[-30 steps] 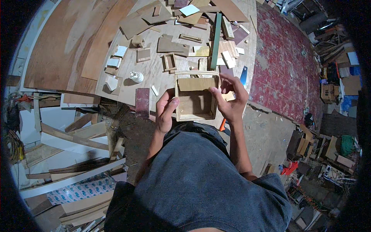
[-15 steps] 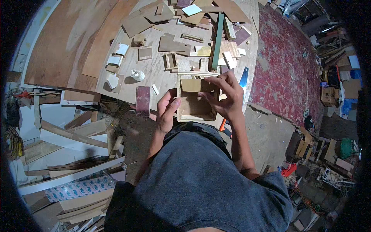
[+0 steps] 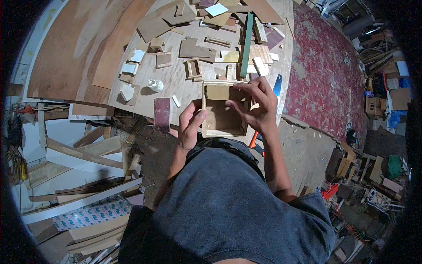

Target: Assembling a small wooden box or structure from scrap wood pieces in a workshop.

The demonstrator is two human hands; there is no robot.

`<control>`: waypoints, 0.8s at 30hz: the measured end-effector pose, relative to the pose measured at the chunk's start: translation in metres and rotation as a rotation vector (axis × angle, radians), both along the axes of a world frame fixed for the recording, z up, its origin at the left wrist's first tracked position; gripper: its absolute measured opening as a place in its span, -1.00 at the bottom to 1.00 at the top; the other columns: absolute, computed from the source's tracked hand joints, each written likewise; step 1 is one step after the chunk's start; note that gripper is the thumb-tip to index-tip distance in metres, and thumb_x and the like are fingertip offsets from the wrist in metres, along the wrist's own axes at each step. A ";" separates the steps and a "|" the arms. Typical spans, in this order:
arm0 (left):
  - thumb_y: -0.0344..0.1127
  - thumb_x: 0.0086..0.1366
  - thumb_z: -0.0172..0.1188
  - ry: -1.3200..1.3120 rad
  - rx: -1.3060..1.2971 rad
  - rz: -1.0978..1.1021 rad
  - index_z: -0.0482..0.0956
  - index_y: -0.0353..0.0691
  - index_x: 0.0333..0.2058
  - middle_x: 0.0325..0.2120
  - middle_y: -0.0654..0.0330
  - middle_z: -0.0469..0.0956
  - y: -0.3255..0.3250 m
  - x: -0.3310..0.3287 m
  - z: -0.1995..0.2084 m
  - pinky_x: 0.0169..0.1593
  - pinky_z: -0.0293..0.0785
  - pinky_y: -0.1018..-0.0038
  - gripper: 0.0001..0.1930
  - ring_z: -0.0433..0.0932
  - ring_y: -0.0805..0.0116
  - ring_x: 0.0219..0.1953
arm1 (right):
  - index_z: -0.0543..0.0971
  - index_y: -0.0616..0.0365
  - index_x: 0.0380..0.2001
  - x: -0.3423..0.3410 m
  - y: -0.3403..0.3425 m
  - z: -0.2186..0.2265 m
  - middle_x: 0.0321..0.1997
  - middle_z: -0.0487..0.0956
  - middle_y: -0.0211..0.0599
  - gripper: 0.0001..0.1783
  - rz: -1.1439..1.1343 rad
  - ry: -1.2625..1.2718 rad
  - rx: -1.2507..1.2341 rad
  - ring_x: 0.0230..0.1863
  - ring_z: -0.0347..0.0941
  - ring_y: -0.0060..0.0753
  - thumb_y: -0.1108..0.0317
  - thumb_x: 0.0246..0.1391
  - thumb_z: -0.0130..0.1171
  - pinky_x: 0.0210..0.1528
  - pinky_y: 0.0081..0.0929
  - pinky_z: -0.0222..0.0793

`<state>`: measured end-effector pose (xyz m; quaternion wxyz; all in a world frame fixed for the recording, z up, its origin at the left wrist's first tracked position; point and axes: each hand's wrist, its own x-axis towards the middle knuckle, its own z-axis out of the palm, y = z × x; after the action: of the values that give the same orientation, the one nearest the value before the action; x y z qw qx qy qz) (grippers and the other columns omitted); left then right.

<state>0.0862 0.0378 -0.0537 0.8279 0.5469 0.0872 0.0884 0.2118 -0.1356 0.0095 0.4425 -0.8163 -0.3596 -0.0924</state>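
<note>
A small open-topped wooden box is held in front of my waist. My left hand grips its left wall, with the thumb on the rim and the fingers mostly hidden outside. A small tan wooden panel sits inside, against the box's far wall. My right hand is over the box's right side, with thumb and index finger apart. Its index fingertip touches the panel's upper right corner, and the thumb hovers over the box's interior.
Wood offcuts and small frames cover the workbench, with a white bottle and a long green strip. A handsaw with a blue blade lies right of my right hand. A maroon board overhangs the bench's near edge.
The tan panel has shifted away from me, up to the far wall of the box. My right index finger has moved with it, while my left hand keeps its hold.
</note>
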 end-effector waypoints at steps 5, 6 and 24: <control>-0.27 0.40 0.02 0.016 -0.003 -0.015 0.41 -0.40 0.06 -0.13 0.19 0.54 0.002 0.000 -0.002 0.02 0.36 0.55 -0.64 0.46 0.51 -0.12 | 0.65 0.04 -0.20 0.000 0.000 -0.001 -0.40 0.45 -0.33 -0.54 -0.010 -0.001 0.007 -0.44 0.46 -0.36 0.32 -0.28 0.54 -0.41 -0.43 0.40; -0.28 0.40 0.02 0.012 -0.003 -0.017 0.41 -0.39 0.06 -0.15 0.20 0.54 0.002 0.000 -0.003 0.01 0.36 0.55 -0.64 0.46 0.53 -0.13 | 0.65 0.03 -0.19 0.001 0.001 -0.002 -0.40 0.45 -0.33 -0.52 -0.011 0.014 0.029 -0.45 0.45 -0.36 0.32 -0.29 0.55 -0.41 -0.43 0.40; -0.28 0.40 0.01 0.021 -0.043 0.008 0.44 -0.41 0.04 -0.11 0.17 0.55 0.009 -0.003 -0.002 0.06 0.33 0.54 -0.65 0.46 0.49 -0.08 | 0.49 0.16 -0.22 -0.003 -0.018 -0.024 -0.31 0.44 -0.49 -0.41 -0.112 0.308 0.225 -0.39 0.29 -0.68 0.34 -0.35 0.62 -0.34 -0.66 0.24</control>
<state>0.0835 0.0463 -0.0559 0.8381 0.5297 0.1000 0.0841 0.2085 -0.1539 -0.0142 0.5751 -0.7848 -0.2291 -0.0304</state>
